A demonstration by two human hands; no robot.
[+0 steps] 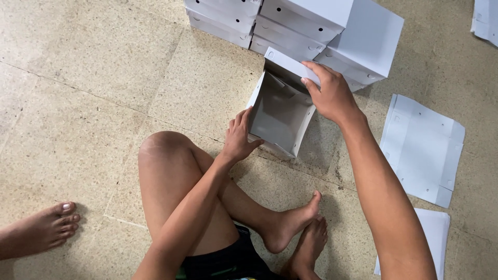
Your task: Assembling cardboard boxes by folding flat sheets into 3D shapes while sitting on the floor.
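Two hands are on one half-folded white cardboard box [282,111] sitting on the speckled tile floor [93,78], right in front of the person's crossed legs. The left hand [239,139] grips the near left corner, thumb hooked over the front edge and fingers against the outer wall. The right hand [330,93] presses down on the far top flap, fingers wrapped over its edge, so you can't see the fingertips or what's under the palm. The box is open toward the camera, grey inside, and its far wall is mostly hidden by that flap.

Behind it is a stack of finished white boxes [311,26], touching or nearly touching the one being held. I count about six, but the top of the pile is cut off by the frame, so it's hard to be sure.

Flat stuff: one unfolded white sheet with small holes [423,148] lies on the floor to the right, another plain sheet [436,233] below it is partly covered by the forearm, and a third bit [486,21] is clipped at the top right corner.

One extra bare foot [44,228] pokes in from the left edge, belonging to someone else; the rest is out of frame.
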